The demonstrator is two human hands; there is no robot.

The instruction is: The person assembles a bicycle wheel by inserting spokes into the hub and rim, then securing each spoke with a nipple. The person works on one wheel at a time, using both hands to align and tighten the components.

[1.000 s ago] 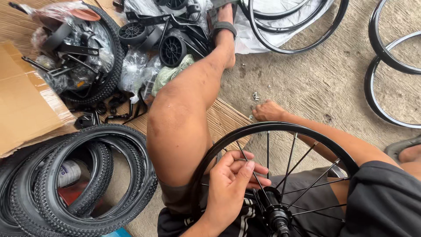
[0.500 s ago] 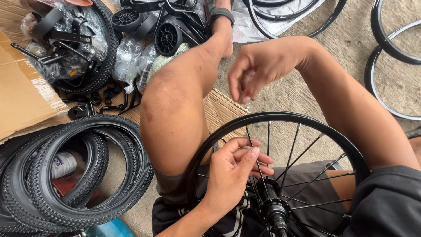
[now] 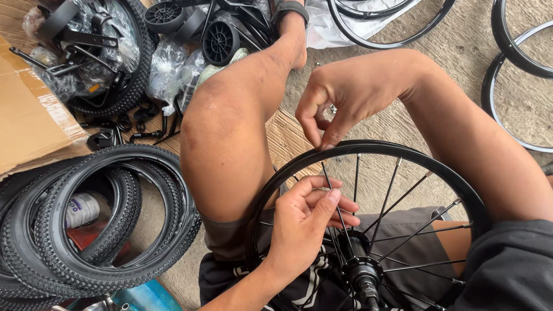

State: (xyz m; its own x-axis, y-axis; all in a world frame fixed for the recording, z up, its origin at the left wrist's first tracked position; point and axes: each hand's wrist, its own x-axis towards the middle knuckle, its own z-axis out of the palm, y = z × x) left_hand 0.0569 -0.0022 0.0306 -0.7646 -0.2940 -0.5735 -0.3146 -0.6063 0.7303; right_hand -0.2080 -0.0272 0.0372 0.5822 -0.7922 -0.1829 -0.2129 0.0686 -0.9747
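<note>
While the head view looks straight down, the small black spoked bicycle wheel (image 3: 368,224) sits in the lower right of the frame, propped across the person's lap, rim (image 3: 403,151) arching over a black hub (image 3: 360,268). The left hand (image 3: 305,224), lower centre, has thumb and fingers closed lightly around one thin steel spoke (image 3: 333,193), steadying it partway up. The right hand (image 3: 345,98), upper centre, pinches thumb and forefinger together right at the rim's top edge where that spoke arrives; whatever sits between the tips is too small to make out. This reads as lacing work: a spoke end being seated at the rim. The next move probably calls for fine fingertip turning while the spoke stays lined up with its hole. The wheel looks partly built, spokes unevenly spread. Stacked knobby black tyres (image 3: 86,224) fill the lower left, bagged black parts (image 3: 173,63) the upper left, bare rims (image 3: 518,75) the upper right.
</note>
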